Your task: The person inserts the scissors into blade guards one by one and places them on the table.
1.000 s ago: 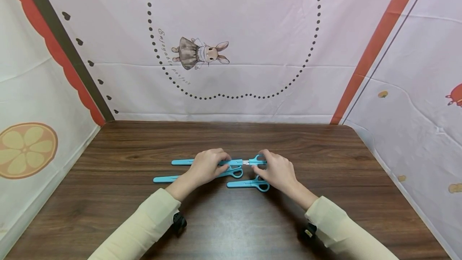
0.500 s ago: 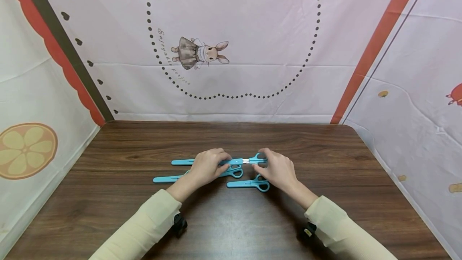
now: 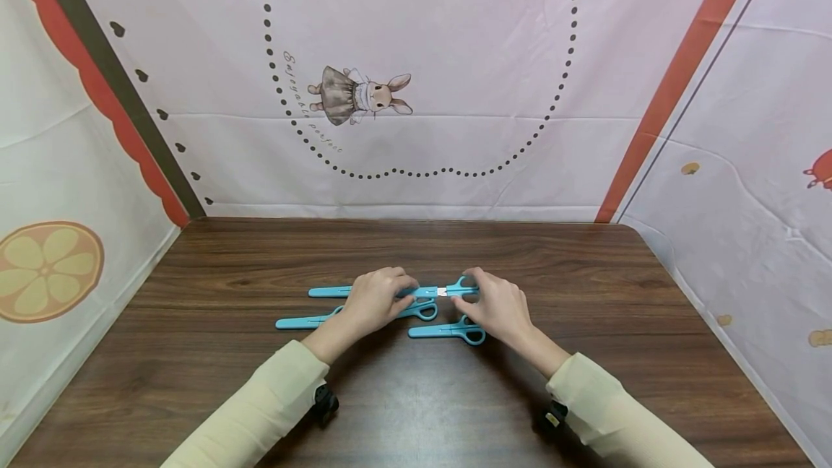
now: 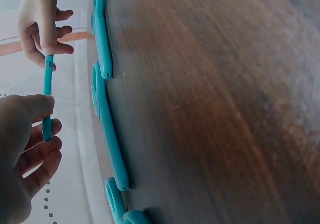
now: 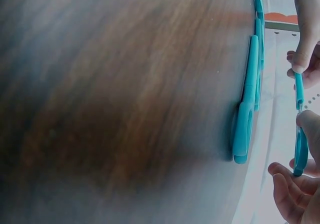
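My left hand (image 3: pixel 377 300) pinches the light-blue blade cover (image 3: pixel 425 292) of a pair of scissors between thumb and fingers. Opposite it, my right hand (image 3: pixel 499 307) grips the blue scissors (image 3: pixel 458 287) by the handle loops. A short strip of silvery blade (image 3: pixel 442 292) shows between cover and handle; the rest is inside the cover. Both wrist views have these scissors raised off the table, with thumb and fingers of the left hand (image 4: pixel 20 154) on one end and those of the right hand (image 5: pixel 302 184) on the other.
Covered blue scissors (image 3: pixel 448 331) lie in front of the right hand. Another pair (image 3: pixel 419 310) lies partly behind the left hand. Further left are two more blue covered ends (image 3: pixel 299 323), one farther back. A printed cloth (image 3: pixel 487 92) hangs behind the brown wooden table (image 3: pixel 552 251).
The right hand and the scissors handle have shifted slightly left. The bare strip of blade looks a little shorter. The left hand has hardly moved.
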A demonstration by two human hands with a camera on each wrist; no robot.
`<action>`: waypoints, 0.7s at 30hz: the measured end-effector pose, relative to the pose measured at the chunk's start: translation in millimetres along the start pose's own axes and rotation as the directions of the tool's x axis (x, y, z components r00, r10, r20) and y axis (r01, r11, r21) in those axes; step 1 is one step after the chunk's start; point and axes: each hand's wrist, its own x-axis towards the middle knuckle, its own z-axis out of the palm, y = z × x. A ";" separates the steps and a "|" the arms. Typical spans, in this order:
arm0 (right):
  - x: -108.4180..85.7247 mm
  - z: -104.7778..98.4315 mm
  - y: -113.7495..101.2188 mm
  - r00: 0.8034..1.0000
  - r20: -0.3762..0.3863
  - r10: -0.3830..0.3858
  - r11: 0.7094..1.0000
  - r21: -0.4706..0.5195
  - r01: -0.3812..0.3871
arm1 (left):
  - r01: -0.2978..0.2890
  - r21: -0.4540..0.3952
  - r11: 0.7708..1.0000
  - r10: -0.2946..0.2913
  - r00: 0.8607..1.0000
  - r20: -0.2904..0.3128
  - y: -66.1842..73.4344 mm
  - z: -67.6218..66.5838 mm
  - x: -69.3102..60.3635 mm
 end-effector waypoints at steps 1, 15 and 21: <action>-0.1 0.4 0.0 1.000 -0.003 -0.002 1.000 0.000 0.002 | -0.002 0.001 1.000 0.002 1.000 0.001 0.1 0.0 0.0; -0.4 0.9 -1.4 0.999 -0.043 -0.021 1.000 0.010 0.021 | -0.050 -0.027 0.998 0.048 0.998 -0.044 -0.9 -0.5 1.9; -0.7 0.5 -2.8 0.999 -0.034 -0.019 1.000 0.012 0.020 | -0.055 -0.013 0.998 0.054 0.998 -0.045 0.1 -0.6 2.1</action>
